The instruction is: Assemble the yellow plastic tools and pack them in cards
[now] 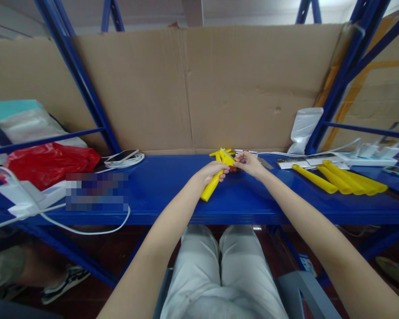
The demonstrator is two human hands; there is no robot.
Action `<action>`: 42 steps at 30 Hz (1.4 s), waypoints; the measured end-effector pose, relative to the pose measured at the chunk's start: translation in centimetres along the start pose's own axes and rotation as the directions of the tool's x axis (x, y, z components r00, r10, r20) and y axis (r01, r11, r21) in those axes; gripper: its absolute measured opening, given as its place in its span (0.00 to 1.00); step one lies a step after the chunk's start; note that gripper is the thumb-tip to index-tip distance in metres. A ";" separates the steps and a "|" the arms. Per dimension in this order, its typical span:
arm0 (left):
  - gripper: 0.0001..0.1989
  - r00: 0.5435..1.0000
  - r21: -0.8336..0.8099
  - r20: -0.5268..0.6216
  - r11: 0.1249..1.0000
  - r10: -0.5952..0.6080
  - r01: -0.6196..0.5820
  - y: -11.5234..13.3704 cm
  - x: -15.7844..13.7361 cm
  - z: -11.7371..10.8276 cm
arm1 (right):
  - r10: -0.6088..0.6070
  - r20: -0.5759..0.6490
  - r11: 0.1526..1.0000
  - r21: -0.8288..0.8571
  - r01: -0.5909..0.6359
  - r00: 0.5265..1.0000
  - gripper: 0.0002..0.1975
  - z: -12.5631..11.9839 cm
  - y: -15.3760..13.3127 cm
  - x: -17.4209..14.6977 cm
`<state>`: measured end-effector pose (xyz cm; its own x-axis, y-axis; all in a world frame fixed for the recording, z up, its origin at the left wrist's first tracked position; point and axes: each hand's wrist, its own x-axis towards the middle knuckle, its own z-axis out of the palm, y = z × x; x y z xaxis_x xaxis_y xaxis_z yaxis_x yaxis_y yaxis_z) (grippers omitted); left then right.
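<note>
A yellow scraper (209,190) with a tube-like handle and a wider head edged by a thin metal strip is held just above the blue shelf. My left hand (214,171) is wrapped round it where handle and head meet, the handle pointing down toward me. At the head's right end, the fingers of my right hand (250,165) are pinched together on its edge. Smaller yellow pieces (216,153) lie just behind the head. Something dark red (233,169) shows beneath my fingers, too covered to name. Near my right wrist lies a flat greyish strip (265,163).
Several yellow tubes (341,179) lie on the right of the shelf (166,184), before a white power strip (369,160). A white pouch (305,130) leans at the back. Left are a red bag (53,163), coiled cable (128,160) and chargers. Cardboard (186,88) stands behind.
</note>
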<state>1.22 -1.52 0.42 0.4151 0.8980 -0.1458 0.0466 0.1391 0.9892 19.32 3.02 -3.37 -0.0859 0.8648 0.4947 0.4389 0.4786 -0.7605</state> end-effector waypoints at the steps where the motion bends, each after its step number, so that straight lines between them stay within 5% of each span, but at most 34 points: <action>1: 0.09 1.000 -0.016 0.005 1.000 -0.001 0.001 0.0 0.0 0.0 | 0.001 -0.020 0.999 -0.049 -0.002 1.000 0.12 0.0 0.1 0.1; 5: 0.08 1.000 -0.077 -0.029 0.997 -0.011 0.009 0.0 0.4 -0.2 | 0.010 -0.060 0.958 -0.287 -0.027 0.998 0.11 -0.6 0.6 0.3; 10: 0.07 0.993 -0.131 -0.106 0.991 -0.048 0.034 -0.2 1.2 -0.6 | 0.124 0.129 0.808 -0.588 -0.024 0.984 0.10 -1.8 1.2 -0.2; 16: 0.08 0.985 -0.216 -0.159 0.976 -0.065 0.029 -0.5 1.7 -1.0 | 0.154 0.297 0.883 -0.469 0.003 0.942 0.14 -2.9 0.6 -0.6; 24: 0.12 0.974 -0.253 -0.222 0.967 -0.049 -0.009 0.1 1.2 -1.0 | 0.066 -0.013 0.997 0.052 -0.065 0.998 0.27 -4.5 -0.7 -0.4; 29: 0.12 0.961 -0.238 -0.265 0.971 -0.075 0.010 0.2 1.0 -0.8 | 0.047 -0.343 0.939 0.335 0.075 0.938 0.29 -4.8 -0.6 0.3; 35: 0.10 0.956 -0.180 -0.283 0.983 -0.081 0.030 -0.4 1.5 -1.0 | 0.019 -0.520 0.879 0.415 0.233 0.854 0.29 -5.4 -0.3 0.8; 42: 0.12 0.960 -0.155 -0.265 0.987 -0.089 0.049 -0.5 1.6 -1.1 | 0.020 -0.531 0.868 0.429 0.249 0.847 0.31 -5.2 -0.4 0.8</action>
<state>0.91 0.32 -0.35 0.1539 0.9603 -0.2326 -0.0743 0.2460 0.9664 23.77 2.76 -0.47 0.4111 0.6611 0.6277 -0.0246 0.6964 -0.7173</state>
